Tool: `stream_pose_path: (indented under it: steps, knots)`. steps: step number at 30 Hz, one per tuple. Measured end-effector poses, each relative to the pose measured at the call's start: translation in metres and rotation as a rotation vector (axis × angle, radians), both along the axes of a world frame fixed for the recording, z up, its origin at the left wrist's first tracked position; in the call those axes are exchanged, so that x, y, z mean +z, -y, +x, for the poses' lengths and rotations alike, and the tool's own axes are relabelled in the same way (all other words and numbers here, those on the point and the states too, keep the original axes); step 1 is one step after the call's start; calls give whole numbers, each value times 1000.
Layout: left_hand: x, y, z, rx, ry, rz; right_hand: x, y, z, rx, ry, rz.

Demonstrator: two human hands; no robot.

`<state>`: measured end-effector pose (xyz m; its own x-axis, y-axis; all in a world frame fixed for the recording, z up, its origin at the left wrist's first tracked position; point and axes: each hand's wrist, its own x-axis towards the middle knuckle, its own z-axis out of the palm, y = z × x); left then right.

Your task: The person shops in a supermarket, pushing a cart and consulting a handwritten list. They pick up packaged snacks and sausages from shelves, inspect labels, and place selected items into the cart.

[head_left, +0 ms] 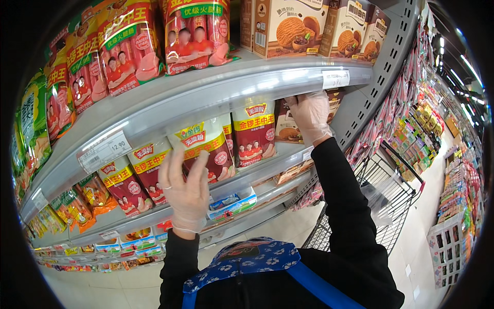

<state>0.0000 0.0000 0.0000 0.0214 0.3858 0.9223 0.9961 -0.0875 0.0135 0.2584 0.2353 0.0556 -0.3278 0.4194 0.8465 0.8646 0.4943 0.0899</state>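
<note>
Both hands wear thin clear gloves. My left hand [186, 193] is raised with its fingers apart, in front of a red and yellow sausage bag [208, 147] on the middle shelf. Whether its fingertips touch that bag, I cannot tell. My right hand [312, 116] reaches in under the upper shelf's front edge, among brown cookie boxes. One brown box [286, 123] stands just left of it. The shelf lip hides part of its fingers, so a hold on a box does not show. Another sausage bag [254, 135] stands upright between my two hands.
Above runs the upper shelf's metal edge [216, 85], with sausage bags [198, 36] and cookie boxes [296, 28] on top. Lower down, a blue and white tray [232, 205] sits on another shelf. A wire shopping cart [386, 198] stands at the right, beside an aisle of packaged goods.
</note>
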Motion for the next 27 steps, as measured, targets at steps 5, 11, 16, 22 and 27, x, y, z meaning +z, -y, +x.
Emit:
stream_pose_path:
  steps: [5, 11, 16, 22, 27]
  knots:
    - [-4, 4, 6, -120, -22, -120, -3, -2, 6, 76, 13, 16]
    - [-17, -14, 15, -176, 49, -128, -9, -20, 10, 203, -130, -85]
    - [-34, -27, 10, -170, 41, -116, 21, -57, 42, -207, 386, -134]
    - [-49, -35, 5, -109, -31, -45, 38, -93, 59, -138, 205, -538]
    - [-53, -36, 5, -152, 5, -30, 38, -109, 61, -121, 131, -629]
